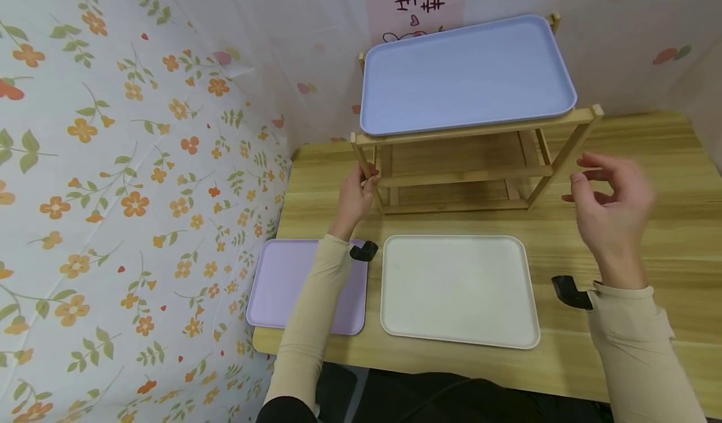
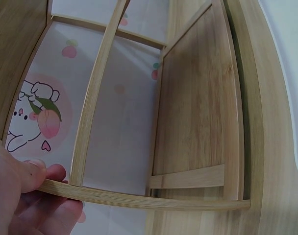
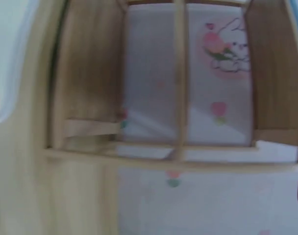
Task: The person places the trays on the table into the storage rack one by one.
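A light wooden rack [image 1: 468, 175] stands at the back of the table with a blue tray [image 1: 468, 75] lying on its top. My left hand [image 1: 355, 197] grips the rack's left side. Up close in the left wrist view, thumb and fingers wrap a slim wooden side bar [image 2: 119, 198]. To the right of the rack, my right hand [image 1: 612, 207] is raised with bent fingers, thumb apart from them, and nothing between. The blurred right wrist view shows the rack's side frame [image 3: 181, 73] and only a sliver of that hand.
In front of the rack lies a white tray [image 1: 459, 291] on the wooden table [image 1: 648, 135]. A purple tray [image 1: 279, 279] is at the left edge, partly under my left forearm. A flowered sheet [image 1: 135, 203] hangs along the left, and a printed cloth [image 1: 321, 47] behind.
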The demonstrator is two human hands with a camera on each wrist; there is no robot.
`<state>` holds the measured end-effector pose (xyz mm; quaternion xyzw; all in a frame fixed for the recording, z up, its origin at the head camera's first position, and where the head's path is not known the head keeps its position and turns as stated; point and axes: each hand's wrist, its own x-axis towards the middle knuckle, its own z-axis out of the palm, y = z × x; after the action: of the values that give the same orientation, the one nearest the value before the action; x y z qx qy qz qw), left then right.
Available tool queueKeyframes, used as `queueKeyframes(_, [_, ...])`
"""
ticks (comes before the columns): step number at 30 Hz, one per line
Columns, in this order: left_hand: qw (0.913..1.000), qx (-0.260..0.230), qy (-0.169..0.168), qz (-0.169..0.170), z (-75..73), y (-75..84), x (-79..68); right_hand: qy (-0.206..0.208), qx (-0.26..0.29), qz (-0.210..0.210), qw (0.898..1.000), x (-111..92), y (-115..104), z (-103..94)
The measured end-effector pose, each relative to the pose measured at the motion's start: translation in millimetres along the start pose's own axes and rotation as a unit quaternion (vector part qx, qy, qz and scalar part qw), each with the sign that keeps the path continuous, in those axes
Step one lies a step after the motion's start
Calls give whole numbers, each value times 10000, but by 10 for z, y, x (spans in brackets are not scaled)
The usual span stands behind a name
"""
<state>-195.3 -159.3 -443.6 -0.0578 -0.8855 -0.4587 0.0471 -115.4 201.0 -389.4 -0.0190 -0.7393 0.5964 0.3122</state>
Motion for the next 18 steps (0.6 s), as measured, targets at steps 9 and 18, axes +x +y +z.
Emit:
queueKeyframes(9, [10000,24,-21,-32,-2,-4,3,-1949,-947,1976,9560,-575,772,-323])
queueKeyframes(18, [10000,-18,32,-39,-5,5,-1,-3520,-1664,2950,8725,-1206,1234,-532])
